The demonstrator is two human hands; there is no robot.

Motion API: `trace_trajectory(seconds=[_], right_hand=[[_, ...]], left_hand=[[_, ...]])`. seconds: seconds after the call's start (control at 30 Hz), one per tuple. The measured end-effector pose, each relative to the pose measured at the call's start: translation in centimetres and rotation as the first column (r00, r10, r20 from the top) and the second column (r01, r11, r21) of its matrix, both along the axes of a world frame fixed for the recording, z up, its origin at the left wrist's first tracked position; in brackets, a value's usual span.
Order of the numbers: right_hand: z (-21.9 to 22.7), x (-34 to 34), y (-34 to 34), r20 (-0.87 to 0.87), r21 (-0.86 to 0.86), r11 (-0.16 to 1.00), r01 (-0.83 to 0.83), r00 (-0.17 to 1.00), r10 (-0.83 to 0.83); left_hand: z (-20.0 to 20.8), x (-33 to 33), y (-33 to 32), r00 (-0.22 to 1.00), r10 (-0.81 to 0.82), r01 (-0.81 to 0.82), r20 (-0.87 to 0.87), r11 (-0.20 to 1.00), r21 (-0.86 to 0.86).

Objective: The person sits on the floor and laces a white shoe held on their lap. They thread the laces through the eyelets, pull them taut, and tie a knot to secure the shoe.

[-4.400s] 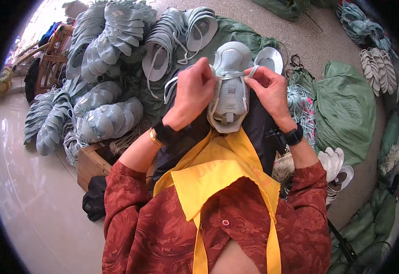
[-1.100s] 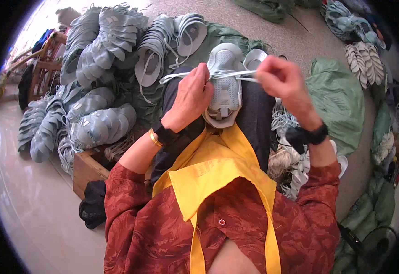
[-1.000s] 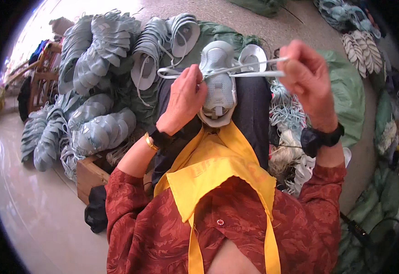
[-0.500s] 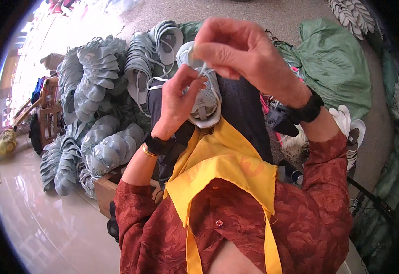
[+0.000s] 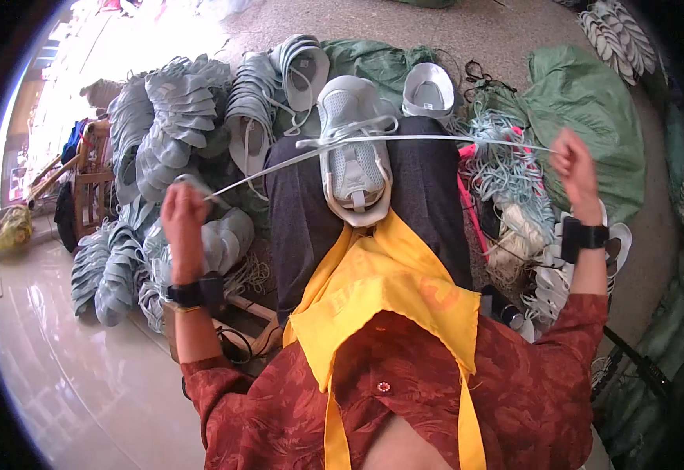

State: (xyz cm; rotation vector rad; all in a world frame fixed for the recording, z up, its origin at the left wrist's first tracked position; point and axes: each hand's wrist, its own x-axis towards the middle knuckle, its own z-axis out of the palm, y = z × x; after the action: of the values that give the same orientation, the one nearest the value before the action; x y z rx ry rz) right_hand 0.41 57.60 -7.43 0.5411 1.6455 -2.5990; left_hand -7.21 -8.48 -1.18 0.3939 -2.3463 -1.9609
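Note:
A pale grey-green shoe upper (image 5: pixel 355 176) rests between my thighs, its heel end toward me. One light shoelace (image 5: pixel 451 138) runs taut across it, threaded at its lacing, with a small loop on the upper's right side. Out to the left, my left hand (image 5: pixel 183 223) is closed on one end of the lace. Far to the right, the other end is pinched in my right hand (image 5: pixel 575 166). Both fists hang in the air, apart from the upper.
Stacks of similar uppers (image 5: pixel 173 117) fill the left, and another upper (image 5: pixel 428 90) lies beyond my right knee. Bundled laces (image 5: pixel 506 160) lie at right beside a green sack (image 5: pixel 588 125). A yellow apron (image 5: pixel 381 290) covers my lap. A wooden stool (image 5: pixel 259 317) is at lower left.
My hands were close together over the shoe upper, working at the lace. They have moved far apart, left and right, pulling the lace straight.

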Motion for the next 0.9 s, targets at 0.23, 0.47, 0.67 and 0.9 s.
trace_trajectory(seconds=[0.23, 0.47, 0.67, 0.9], right_hand=[[-6.1, 4.1, 8.5, 0.108, 0.259, 0.949, 0.177, 0.972, -0.211], [0.6, -4.0, -14.3, 0.019, 0.634, 0.737, -0.234, 0.958, 0.287], [2.9, -7.9, -23.5, 0.026, 0.666, 0.639, -0.386, 0.867, 0.497], [3.0, -8.3, -24.1, 0.095, 0.703, 0.563, -0.434, 0.842, 0.531]], left_hand=[[-0.9, 0.6, -11.3, 0.970, -0.050, 0.062, 0.239, 0.997, -0.044], [-1.7, -0.5, 2.8, 0.944, -0.329, 0.264, -0.029, 0.803, -0.535], [-1.2, -1.9, 13.9, 0.809, -0.575, 0.389, -0.121, 0.678, -0.624], [-4.0, -3.3, 15.6, 0.811, -0.582, 0.525, -0.059, 0.770, -0.363]])
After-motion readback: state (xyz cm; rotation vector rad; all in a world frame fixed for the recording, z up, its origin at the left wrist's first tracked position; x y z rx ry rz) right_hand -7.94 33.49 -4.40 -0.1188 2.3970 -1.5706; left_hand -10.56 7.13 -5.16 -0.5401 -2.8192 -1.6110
